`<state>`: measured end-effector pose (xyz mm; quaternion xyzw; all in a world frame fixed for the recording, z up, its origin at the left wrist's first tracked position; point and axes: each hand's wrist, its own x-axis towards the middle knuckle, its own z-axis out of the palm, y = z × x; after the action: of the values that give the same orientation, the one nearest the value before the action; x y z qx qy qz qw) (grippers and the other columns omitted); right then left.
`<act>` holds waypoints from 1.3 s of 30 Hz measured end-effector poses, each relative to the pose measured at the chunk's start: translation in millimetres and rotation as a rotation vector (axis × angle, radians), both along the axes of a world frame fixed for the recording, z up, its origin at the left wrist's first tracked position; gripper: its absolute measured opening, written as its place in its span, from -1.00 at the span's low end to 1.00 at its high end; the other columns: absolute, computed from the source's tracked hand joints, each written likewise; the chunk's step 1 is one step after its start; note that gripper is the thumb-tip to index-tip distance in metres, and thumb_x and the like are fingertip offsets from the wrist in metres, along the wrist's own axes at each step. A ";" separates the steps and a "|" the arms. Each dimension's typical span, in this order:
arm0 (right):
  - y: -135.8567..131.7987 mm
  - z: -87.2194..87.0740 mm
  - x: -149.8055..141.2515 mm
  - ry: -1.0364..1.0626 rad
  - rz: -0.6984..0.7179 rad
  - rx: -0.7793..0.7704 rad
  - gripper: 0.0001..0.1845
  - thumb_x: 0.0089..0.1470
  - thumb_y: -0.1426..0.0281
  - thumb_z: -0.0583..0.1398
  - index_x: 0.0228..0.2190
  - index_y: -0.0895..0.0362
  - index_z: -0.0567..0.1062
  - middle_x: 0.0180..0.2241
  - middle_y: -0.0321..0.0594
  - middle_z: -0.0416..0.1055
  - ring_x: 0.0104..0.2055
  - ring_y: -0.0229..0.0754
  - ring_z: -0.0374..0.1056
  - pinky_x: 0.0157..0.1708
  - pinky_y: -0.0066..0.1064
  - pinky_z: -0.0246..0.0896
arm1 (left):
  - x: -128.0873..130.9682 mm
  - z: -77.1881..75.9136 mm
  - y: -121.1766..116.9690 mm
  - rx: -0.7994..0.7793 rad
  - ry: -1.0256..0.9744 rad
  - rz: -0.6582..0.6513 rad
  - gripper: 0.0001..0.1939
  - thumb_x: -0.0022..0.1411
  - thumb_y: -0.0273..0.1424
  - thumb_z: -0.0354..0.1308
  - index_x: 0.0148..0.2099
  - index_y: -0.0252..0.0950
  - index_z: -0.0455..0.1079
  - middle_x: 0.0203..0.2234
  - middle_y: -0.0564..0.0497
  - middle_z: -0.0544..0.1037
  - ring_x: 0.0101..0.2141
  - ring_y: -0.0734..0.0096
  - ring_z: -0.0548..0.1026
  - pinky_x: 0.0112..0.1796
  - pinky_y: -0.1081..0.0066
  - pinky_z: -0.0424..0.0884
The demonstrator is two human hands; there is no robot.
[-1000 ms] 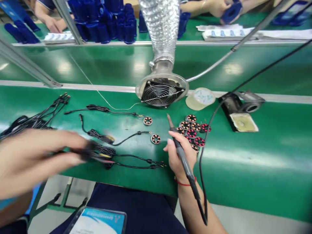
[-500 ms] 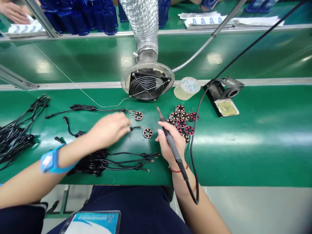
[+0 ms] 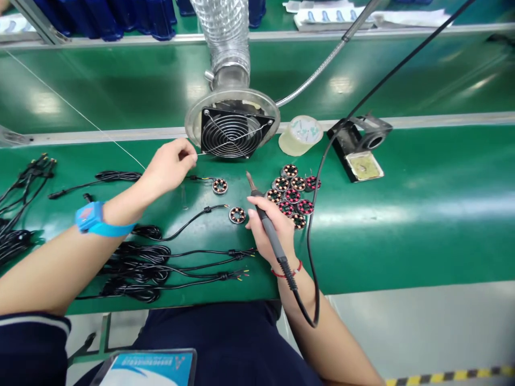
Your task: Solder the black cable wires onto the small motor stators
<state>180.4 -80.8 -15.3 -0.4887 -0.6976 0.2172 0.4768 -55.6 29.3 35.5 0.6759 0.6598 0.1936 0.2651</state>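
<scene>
My left hand (image 3: 172, 163) pinches a thin solder wire (image 3: 201, 154) just below the fan; its other end runs up to the left. In my right hand (image 3: 273, 228) is a soldering iron (image 3: 269, 222), its tip pointing up and away from me. Two motor stators (image 3: 237, 215) with copper windings lie between my hands, one behind the other. A black cable (image 3: 187, 222) ends with bare wire tips just left of the nearer stator. The farther stator (image 3: 219, 186) has a cable's wires reaching its left side. Right of the iron sits a cluster of several stators (image 3: 292, 195).
A fume extractor fan (image 3: 231, 134) hangs at the back centre. Beside it stand a roll of clear tape (image 3: 301, 135) and an iron stand with a sponge (image 3: 364, 165). Bundles of black cables (image 3: 137, 268) lie at front left. The iron's cord (image 3: 309, 236) loops past the stator cluster.
My left hand has moved up and left from the nearer cable to the solder wire and now pinches it. My right hand still holds the iron. The view has shifted slightly.
</scene>
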 end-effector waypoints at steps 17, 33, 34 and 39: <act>5.8 -9.6 -13.7 -0.158 0.143 0.014 -0.52 0.18 0.54 0.18 0.11 0.01 0.34 -0.35 -0.34 0.55 -0.24 -0.10 0.40 -0.12 -0.20 0.31 | 19.2 -19.7 -64.4 -0.156 -0.109 -0.407 -0.79 0.27 -0.33 0.09 -0.31 -0.31 0.50 -0.42 0.03 0.58 -0.43 0.43 0.42 -0.32 0.39 0.34; 7.0 -12.7 -14.9 -0.175 0.142 -0.045 -0.54 0.21 0.52 0.13 0.12 -0.03 0.32 -0.32 -0.33 0.55 -0.18 -0.08 0.44 -0.06 -0.17 0.31 | 22.0 -20.3 -66.9 -0.086 -0.131 -0.470 -0.81 0.22 -0.38 0.08 -0.35 -0.29 0.49 -0.48 0.07 0.47 -0.43 0.45 0.39 -0.29 0.40 0.30; 7.1 -12.4 -14.8 -0.178 0.148 -0.053 -0.54 0.21 0.51 0.12 0.12 -0.03 0.32 -0.33 -0.33 0.55 -0.17 -0.08 0.44 -0.06 -0.17 0.32 | 22.2 -20.5 -66.9 -0.084 -0.133 -0.466 -0.82 0.22 -0.38 0.08 -0.35 -0.29 0.49 -0.48 0.08 0.46 -0.43 0.45 0.40 -0.28 0.39 0.31; 6.8 -10.9 -15.4 -0.134 0.154 -0.071 -0.51 0.16 0.54 0.12 0.10 -0.04 0.32 -0.34 -0.35 0.53 -0.18 -0.09 0.43 -0.03 -0.16 0.32 | 21.3 -23.6 -68.5 -0.075 -0.184 -0.421 -0.84 0.24 -0.34 0.12 -0.19 -0.29 0.45 -0.39 0.06 0.48 -0.46 0.49 0.36 -0.34 0.42 0.34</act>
<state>164.9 -74.0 -26.1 -0.4635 -0.7553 0.2450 0.3934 -34.3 -39.1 11.9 0.7679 0.4840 0.1701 0.3837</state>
